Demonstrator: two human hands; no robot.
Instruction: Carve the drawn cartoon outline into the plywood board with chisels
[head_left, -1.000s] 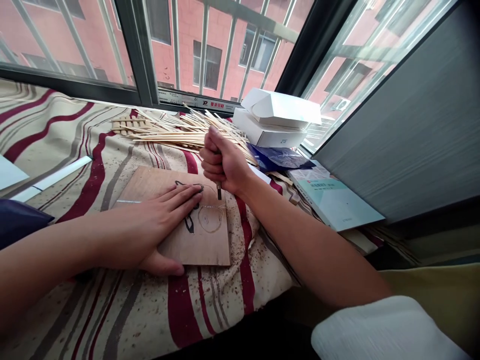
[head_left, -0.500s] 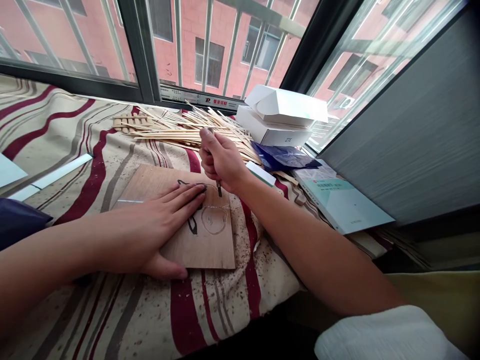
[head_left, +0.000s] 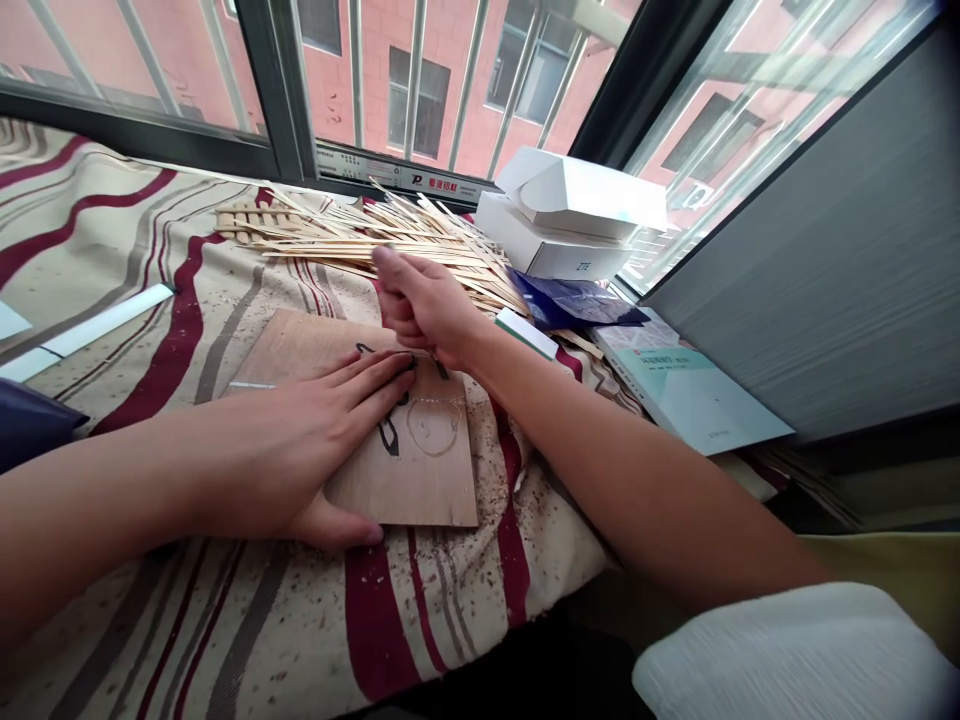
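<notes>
A flat wooden board (head_left: 420, 490) lies on the striped cloth, with black marker outlines and a carved round groove near its right side. My left hand (head_left: 330, 430) is pressed flat on the board, fingers stretched to the right and thumb spread toward the near edge. Above the board's far right part, my right hand (head_left: 427, 305) is wrapped in a fist around a slim carving chisel. Only the chisel's dark blade (head_left: 441, 369) shows below the fist, at the board; the handle is mostly hidden by the fingers. Wood crumbs are scattered around the board.
Thin wooden sticks (head_left: 390, 235) are heaped behind my hands by the window. White boxes (head_left: 555, 245), a dark blue plastic wrapper (head_left: 574, 300) and a book (head_left: 690, 385) stand or lie at right. White strips (head_left: 97, 335) and a dark blue item (head_left: 34, 430) are at left.
My right fist has tilted over and shifted slightly left, with the chisel now leaning more. My left hand stays flat on the board. The whole view has shifted slightly.
</notes>
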